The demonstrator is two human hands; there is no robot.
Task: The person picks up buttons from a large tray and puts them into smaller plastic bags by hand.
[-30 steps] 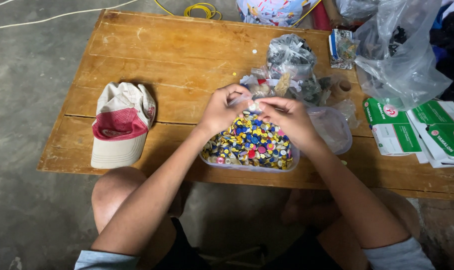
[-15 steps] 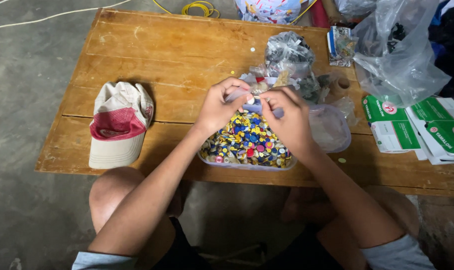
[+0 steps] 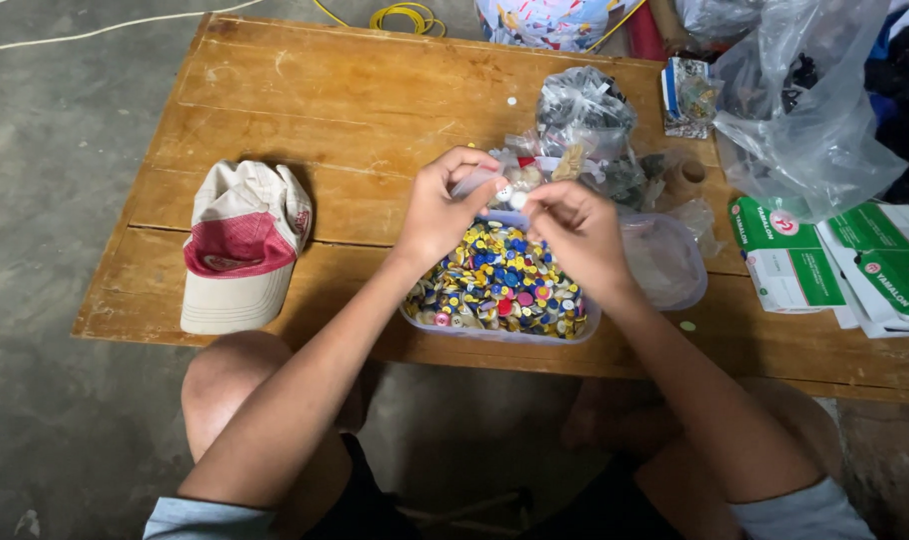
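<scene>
Buttons of many colours — yellow, blue, red, pink, white — fill a shallow clear plastic tub that stands at the near edge of the wooden table, directly in front of the seated person. Both hands are raised just above the far side of this tub. The left hand has its fingers curled, and its fingertips pinch the edge of a small clear plastic bag with a few pale buttons inside. The right hand is also curled, with thumb and forefinger pressed together close to the same bag; if a button is between them I cannot tell, it is too small. The two hands are near each other but not touching.

Just beside the tub on the right lies a clear lid, flat on the table. Behind the hands there is a crumpled pile of small plastic bags with dark and mixed contents. To the left, well apart from the tub, a beige cap with a red panel rests on the wood. At the right edge lie green and white cartons, and above them a big transparent bag. One single white button lies alone far on the table, and a greenish one near the front edge.
</scene>
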